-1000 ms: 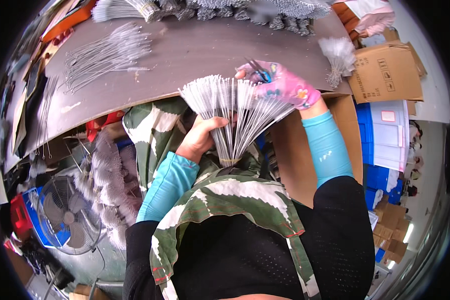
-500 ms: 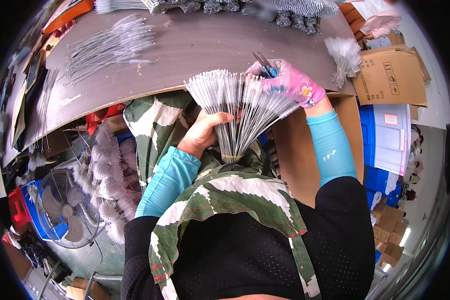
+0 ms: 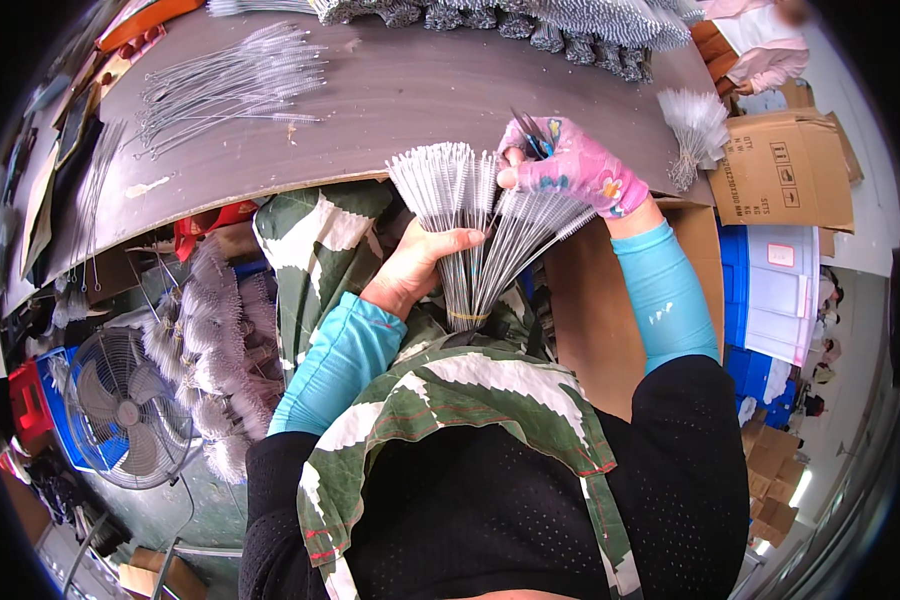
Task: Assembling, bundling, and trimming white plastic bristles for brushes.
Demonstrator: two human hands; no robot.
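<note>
From my remote seat I have the bundle of thin silver wire brushes with white bristle heads [image 3: 432, 185] above the lap, at the middle of the near edge of the flat brown tabletop [image 3: 380, 115], heads fanned toward it. My bare left hand [image 3: 417, 262] wraps the stems, thumb across the front. My right hand in a pink flowered glove [image 3: 578, 172] holds a small blue-and-dark pointed hand tool [image 3: 537, 138]; its fingertips meet the fan's right side, but I cannot tell whether they pinch a brush. A narrow yellowish band [image 3: 467, 317] cinches the lower stems. Should my left grip loosen, the splayed right-side stems could slip the band and drop toward the brown cardboard box [image 3: 610, 310]. Hard sideways pulling might bend wires, and the tool's exposed tips could snag bristles.
</note>
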